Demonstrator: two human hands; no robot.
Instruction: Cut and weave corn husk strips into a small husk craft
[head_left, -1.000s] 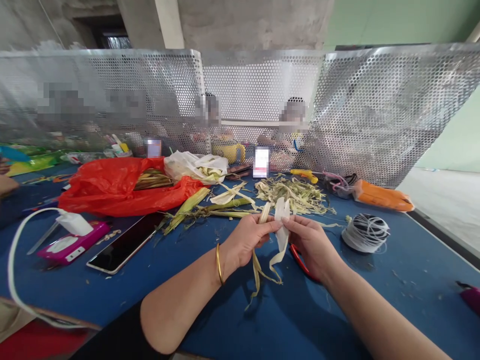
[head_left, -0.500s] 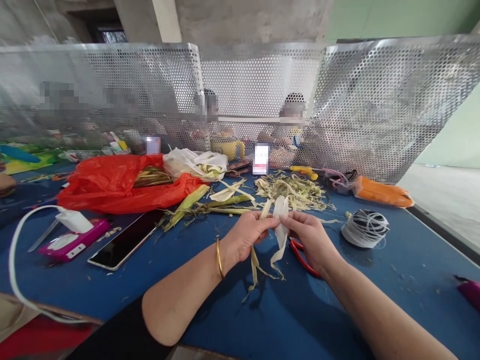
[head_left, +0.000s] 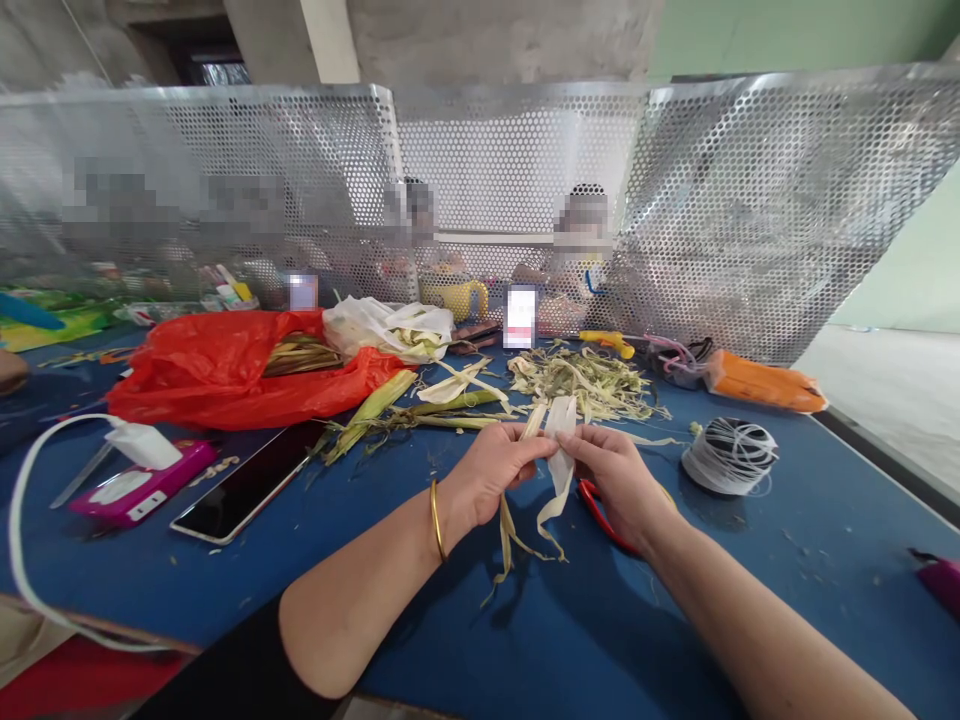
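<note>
Pale corn husk strips (head_left: 559, 470) are pinched between my two hands above the blue table (head_left: 480, 650), their thin ends dangling below. My left hand (head_left: 501, 468), with a gold bangle at the wrist, grips them with thumb and fingers from the left. My right hand (head_left: 611, 470) pinches the wide white strip from the right, its fingertips close to the left thumb. Red-handled scissors or pliers (head_left: 600, 515) lie partly hidden beneath my right hand. Just beyond the hands spreads a heap of shredded husk (head_left: 589, 380).
Left lie a red plastic bag (head_left: 202, 360), a dark phone (head_left: 247, 485) and a magenta power strip (head_left: 142, 485) with a white cable. A spool of white cord (head_left: 729, 457) and an orange packet (head_left: 765, 382) sit right. Behind a perforated metal screen (head_left: 517, 160) are other people.
Both hands keep their pinch on the corn husk strips and have hardly moved. The whole view has shifted very slightly.
</note>
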